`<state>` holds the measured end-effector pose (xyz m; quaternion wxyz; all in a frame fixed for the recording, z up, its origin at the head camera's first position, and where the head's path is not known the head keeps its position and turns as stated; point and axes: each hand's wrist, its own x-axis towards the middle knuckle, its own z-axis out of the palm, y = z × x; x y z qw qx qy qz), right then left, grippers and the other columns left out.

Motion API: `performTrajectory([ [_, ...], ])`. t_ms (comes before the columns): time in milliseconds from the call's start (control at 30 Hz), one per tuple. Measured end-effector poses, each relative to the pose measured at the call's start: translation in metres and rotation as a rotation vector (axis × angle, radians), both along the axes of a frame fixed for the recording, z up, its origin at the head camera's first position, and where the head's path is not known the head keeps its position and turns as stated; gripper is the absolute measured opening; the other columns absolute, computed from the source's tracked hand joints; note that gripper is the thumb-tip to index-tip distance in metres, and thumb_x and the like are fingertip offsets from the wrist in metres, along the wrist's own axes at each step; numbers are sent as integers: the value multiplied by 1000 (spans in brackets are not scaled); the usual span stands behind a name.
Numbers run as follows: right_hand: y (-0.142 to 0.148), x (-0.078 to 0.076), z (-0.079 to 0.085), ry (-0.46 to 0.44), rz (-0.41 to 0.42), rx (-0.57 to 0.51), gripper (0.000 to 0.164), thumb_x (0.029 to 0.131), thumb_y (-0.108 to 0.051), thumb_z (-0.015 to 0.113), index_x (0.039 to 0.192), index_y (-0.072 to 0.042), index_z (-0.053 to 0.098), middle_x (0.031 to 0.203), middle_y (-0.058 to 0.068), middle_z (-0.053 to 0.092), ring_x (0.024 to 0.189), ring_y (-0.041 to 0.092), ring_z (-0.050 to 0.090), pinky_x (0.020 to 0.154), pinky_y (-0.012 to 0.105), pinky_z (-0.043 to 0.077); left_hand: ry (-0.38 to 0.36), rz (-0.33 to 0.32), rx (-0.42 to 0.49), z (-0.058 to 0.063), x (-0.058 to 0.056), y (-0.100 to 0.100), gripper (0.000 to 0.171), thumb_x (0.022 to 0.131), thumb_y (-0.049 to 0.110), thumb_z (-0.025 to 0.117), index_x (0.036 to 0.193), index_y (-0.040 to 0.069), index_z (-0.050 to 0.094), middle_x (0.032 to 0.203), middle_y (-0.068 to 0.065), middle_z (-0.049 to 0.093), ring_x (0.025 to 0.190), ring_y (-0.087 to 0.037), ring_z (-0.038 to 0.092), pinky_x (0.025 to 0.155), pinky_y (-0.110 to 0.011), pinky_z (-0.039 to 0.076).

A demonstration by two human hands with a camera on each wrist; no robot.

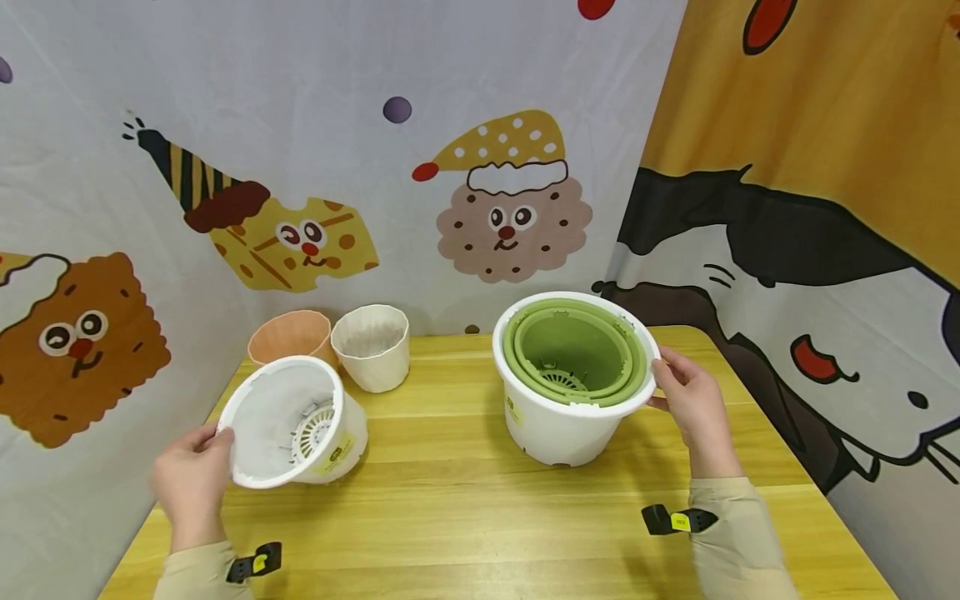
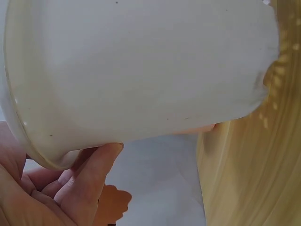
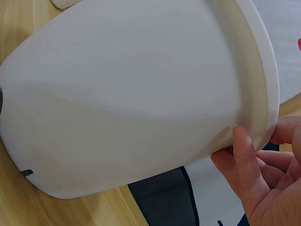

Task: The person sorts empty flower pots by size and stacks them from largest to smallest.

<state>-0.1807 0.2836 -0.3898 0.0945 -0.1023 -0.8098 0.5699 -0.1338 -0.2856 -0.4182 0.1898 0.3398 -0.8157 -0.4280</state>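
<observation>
Fingers [image 1: 222,447] [image 1: 665,377] gripping white pots [image 1: 300,421] [image 1: 562,432], left perhaps raised

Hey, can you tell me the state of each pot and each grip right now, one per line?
Left white round plastic pot: tilted, open mouth toward camera
Right white round plastic pot: mouth up, filled with nested pots
Round green plastic pots: nested inside it, innermost empty
Orange round faceted pot: mouth up, partly hidden
Cream round faceted pot: upright, uncovered
Left grip: pinching left white pot's rim
Right grip: pinching right white pot's rim
</observation>
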Motion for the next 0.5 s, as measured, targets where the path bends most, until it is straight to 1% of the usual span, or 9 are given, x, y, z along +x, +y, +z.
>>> performTrajectory([
  [100,0,0,0,-2,-1,0,52,105,-30,48,149,-3,43,140,22,50,92,0,56,70,20,57,14,-13,4,0,0,4,43,97,25,58,125,-7,64,118,-30,63,69,-5,51,49,-9,40],
  [200,0,0,0,-2,-4,1,52,105,-30,48,149,-3,43,140,22,50,92,0,56,70,21,57,20,-34,11,-2,-1,6,45,97,28,58,126,-7,64,119,-29,63,73,-8,53,51,-8,40],
  [233,0,0,0,-2,-4,0,52,105,-31,48,149,-3,43,140,22,50,91,0,56,70,21,57,19,-42,17,-2,-2,7,46,98,29,57,126,-7,63,120,-29,62,76,-10,54,51,-8,39],
  [300,0,0,0,4,-2,0,52,105,-30,48,148,-3,43,139,22,50,91,-1,56,70,21,57,24,-55,27,-3,-2,8,47,98,30,57,126,-6,63,121,-28,62,78,-11,54,53,-8,40],
  [400,-1,0,0,10,-1,-2,51,105,-29,48,148,-2,44,138,23,50,90,-1,56,69,21,57,32,-66,44,-3,-4,11,47,98,31,58,126,-6,64,121,-27,62,75,-5,53,54,-9,41],
  [500,-1,1,1,10,-2,-3,52,105,-29,48,148,-2,43,138,23,50,90,-2,56,69,20,57,54,-68,68,-3,-6,14,46,97,29,59,126,-6,64,119,-27,63,66,4,50,54,-10,43],
])
